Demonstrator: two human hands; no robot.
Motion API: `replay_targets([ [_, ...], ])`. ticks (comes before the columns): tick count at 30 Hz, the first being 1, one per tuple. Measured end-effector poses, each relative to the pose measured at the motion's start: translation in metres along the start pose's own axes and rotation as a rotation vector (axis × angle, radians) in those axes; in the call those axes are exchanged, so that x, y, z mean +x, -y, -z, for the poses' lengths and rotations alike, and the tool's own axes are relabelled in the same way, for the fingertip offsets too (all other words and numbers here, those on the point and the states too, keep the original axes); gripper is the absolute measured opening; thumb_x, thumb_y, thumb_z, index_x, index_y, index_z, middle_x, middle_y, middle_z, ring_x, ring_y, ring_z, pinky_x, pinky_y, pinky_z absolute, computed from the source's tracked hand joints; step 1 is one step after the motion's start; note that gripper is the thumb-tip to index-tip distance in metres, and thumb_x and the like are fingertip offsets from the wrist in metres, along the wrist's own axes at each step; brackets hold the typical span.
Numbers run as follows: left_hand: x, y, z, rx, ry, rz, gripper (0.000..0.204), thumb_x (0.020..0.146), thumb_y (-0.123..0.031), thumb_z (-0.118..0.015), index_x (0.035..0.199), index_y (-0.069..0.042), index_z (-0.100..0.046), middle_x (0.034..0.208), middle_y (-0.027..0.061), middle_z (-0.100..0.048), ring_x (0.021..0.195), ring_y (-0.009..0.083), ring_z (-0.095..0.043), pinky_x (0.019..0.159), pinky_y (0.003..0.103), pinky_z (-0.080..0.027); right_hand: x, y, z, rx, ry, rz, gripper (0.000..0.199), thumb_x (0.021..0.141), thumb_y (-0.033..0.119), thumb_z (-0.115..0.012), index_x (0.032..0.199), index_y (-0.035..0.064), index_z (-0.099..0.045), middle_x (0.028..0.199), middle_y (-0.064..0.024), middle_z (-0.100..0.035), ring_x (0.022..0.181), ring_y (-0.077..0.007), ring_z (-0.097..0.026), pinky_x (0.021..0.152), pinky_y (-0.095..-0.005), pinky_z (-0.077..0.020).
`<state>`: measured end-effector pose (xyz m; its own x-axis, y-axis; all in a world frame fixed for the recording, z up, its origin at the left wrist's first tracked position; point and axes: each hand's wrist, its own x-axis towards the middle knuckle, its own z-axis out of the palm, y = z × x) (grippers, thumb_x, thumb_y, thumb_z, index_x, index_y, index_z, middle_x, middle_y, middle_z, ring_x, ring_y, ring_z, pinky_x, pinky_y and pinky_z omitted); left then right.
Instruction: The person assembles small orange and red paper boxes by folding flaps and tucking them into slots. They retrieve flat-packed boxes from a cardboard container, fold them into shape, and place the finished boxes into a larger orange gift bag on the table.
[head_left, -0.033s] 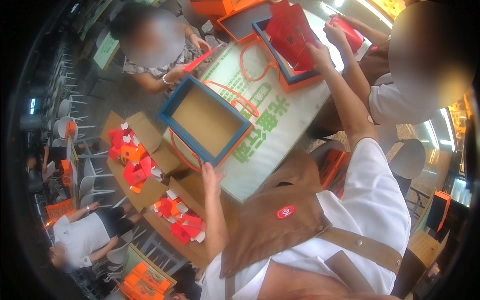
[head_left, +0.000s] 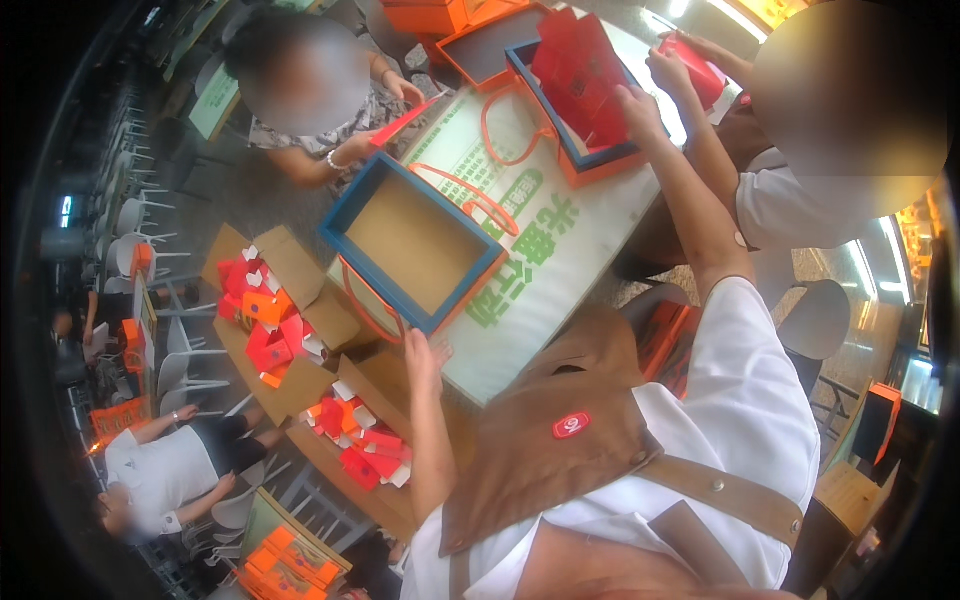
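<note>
Thin red paper pieces (head_left: 580,80), flat and overlapping, are gripped at their right edge by my right hand (head_left: 640,108). They stand tilted in an orange box with a blue rim (head_left: 600,168) at the far side of the table. My left hand (head_left: 426,358) is open, its fingers stretched out at the near corner of a second box with a blue rim (head_left: 348,240). Whether they touch that corner I cannot tell. This box's brown inside shows no contents, and orange cord handles (head_left: 465,190) hang from its sides.
Both boxes stand on a white table with green print (head_left: 500,340). To the left, open cartons (head_left: 315,385) hold red and orange packets. Across the table a person holds a red folder (head_left: 405,120). At the right, another person's hands hold a red packet (head_left: 705,80).
The person at the right has shifted slightly to the left. My hands and the boxes have barely moved.
</note>
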<state>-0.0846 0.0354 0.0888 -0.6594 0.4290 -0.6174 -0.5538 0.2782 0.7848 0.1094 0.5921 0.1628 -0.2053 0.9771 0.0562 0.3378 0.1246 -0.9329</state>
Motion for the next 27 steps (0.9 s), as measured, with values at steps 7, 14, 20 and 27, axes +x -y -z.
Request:
replay_targets([
  [7, -0.042, 0.026, 0.025, -0.051, -0.103, 0.046, 0.064, 0.106, -0.044, -0.041, 0.154, -0.006, -0.023, 0.151, 0.0236, -0.034, 0.123, 0.0413, -0.055, 0.089, 0.044, -0.056, -0.024, 0.047, -0.002, -0.084, -0.149, 0.297, 0.033, 0.102, 0.025, -0.051, 0.100, -0.0022, -0.069, 0.089, -0.0172, -0.071, 0.082, -0.0211, -0.066, 0.079, -0.0348, -0.0495],
  [14, -0.074, -0.011, 0.010, 0.073, -0.117, -0.278, 0.051, 0.107, -0.032, -0.047, 0.144, 0.002, -0.040, 0.141, 0.0200, -0.047, 0.120, 0.0294, -0.058, 0.092, 0.039, -0.055, -0.101, 0.115, 0.014, 0.218, 0.045, 0.331, 0.031, 0.104, 0.028, -0.053, 0.107, 0.0007, -0.067, 0.080, -0.0027, -0.059, 0.074, -0.0119, -0.052, 0.068, -0.0283, -0.0436],
  [20, -0.114, -0.099, -0.027, 0.154, 0.013, -0.705, 0.044, 0.106, -0.026, -0.051, 0.138, 0.004, -0.049, 0.130, 0.0156, -0.060, 0.122, 0.0229, -0.058, 0.098, 0.035, -0.050, -0.258, 0.146, -0.023, 0.584, 0.498, 0.094, 0.031, 0.104, 0.024, -0.054, 0.117, -0.0022, -0.062, 0.104, -0.0014, -0.064, 0.091, -0.0082, -0.055, 0.082, -0.0247, -0.0447],
  [27, -0.138, -0.102, -0.010, -0.117, 0.082, -0.742, 0.021, 0.105, -0.010, -0.050, 0.121, 0.000, -0.058, 0.110, 0.0036, -0.066, 0.101, 0.0095, -0.060, 0.089, 0.026, -0.048, -0.373, 0.144, -0.039, 0.471, 0.906, 0.088, 0.038, 0.106, 0.030, -0.050, 0.129, 0.0009, -0.059, 0.112, -0.0014, -0.064, 0.101, -0.0086, -0.055, 0.087, -0.0259, -0.0453],
])
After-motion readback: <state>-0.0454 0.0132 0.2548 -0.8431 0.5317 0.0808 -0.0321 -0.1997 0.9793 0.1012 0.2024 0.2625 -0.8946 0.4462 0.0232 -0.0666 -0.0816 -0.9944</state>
